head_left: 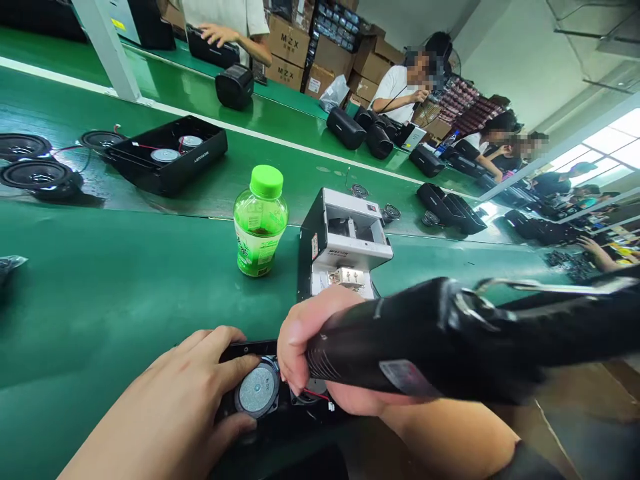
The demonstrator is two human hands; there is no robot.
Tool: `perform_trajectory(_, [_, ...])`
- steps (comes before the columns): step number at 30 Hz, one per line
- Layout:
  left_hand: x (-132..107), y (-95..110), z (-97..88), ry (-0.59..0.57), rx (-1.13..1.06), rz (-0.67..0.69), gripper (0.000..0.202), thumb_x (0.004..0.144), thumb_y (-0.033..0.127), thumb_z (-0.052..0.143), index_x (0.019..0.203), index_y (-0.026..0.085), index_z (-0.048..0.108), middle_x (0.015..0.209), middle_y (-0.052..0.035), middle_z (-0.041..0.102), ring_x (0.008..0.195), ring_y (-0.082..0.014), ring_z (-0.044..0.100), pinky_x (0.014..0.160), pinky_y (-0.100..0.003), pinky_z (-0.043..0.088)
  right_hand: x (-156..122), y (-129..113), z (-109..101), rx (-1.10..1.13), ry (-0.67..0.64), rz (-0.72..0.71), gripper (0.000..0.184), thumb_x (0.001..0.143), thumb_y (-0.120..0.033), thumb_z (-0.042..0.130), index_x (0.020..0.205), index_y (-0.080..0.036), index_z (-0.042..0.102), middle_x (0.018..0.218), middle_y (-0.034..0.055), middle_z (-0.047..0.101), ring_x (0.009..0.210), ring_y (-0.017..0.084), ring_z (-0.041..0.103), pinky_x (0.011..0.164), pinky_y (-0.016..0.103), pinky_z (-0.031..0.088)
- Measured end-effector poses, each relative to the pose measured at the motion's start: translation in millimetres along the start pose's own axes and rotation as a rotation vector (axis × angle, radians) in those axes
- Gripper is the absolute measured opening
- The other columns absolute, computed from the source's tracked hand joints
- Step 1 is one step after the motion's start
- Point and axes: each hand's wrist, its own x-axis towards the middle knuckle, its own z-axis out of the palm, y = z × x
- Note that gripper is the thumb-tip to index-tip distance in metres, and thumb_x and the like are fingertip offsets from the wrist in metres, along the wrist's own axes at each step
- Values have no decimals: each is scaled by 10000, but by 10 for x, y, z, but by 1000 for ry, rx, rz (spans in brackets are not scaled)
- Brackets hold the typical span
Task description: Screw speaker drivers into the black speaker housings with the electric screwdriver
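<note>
Round silver-grey metal-backed speaker driver sits in black hard-shell housing on green table. Probably dense, stiff, fragile cone: take it by the frame rim. Left hand palm down, thumb and forefinger spread around driver; can't tell grip force. Right hand wrapped around black cylindrical power tool, tip hidden.

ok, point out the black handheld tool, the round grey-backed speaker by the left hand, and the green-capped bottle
Black handheld tool (385,337): head view, on its barrel.
Grey-backed speaker (257,390): head view, centre of its round back.
Green-capped bottle (261,225): head view, middle of its body.
</note>
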Motion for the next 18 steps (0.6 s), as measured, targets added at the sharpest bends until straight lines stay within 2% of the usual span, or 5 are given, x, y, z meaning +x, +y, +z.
perform_trajectory(4, [100, 62, -86, -86, -41, -53, 537, 797, 308, 1007, 1288, 523, 972, 1396, -32, 886, 1212, -404, 874, 977, -571, 730, 58, 182, -17, 44, -31, -108, 782, 1008, -1001, 913, 1263, -263, 897, 762, -16, 777, 574, 163, 683, 567, 278, 589])
perform_trajectory(8, [126, 54, -93, -111, -11, -66, 510, 805, 326, 1000, 1278, 517, 975, 1502, -53, 880, 1290, -435, 871, 972, -592, 742, 80, 236, -32, 53, -52, -55, 852, 962, -1030, 929, 1277, -241, 864, 808, -6, 775, 649, 171, 712, 623, 287, 620])
perform_trajectory(14, [75, -56, -28, -84, 72, -27, 529, 863, 384, 945, 1376, 516, 954, 1516, -59, 862, 1274, -398, 871, 958, -562, 745, -14, 173, -53, -52, -20, 14, 897, 911, -1088, 890, 1278, -279, 768, 865, -19, 791, 733, 179, 746, 790, 352, 666])
perform_trajectory(17, [39, -114, 18, -47, 97, 15, 472, 889, 403, 917, 1355, 473, 949, 1493, -65, 863, 1255, -379, 873, 937, -516, 751, -24, 158, -29, -85, 1, 57, 892, 908, -1051, 928, 1331, -285, 757, 915, -21, 796, 794, 177, 788, 899, 377, 709])
perform_trajectory(18, [22, -136, 39, -31, 97, 28, 474, 898, 406, 910, 1365, 474, 945, 1476, -58, 865, 1232, -366, 875, 940, -506, 756, -12, 127, -17, -80, 18, 23, 871, 935, -1023, 944, 1367, -288, 766, 921, -28, 792, 778, 167, 784, 879, 358, 711])
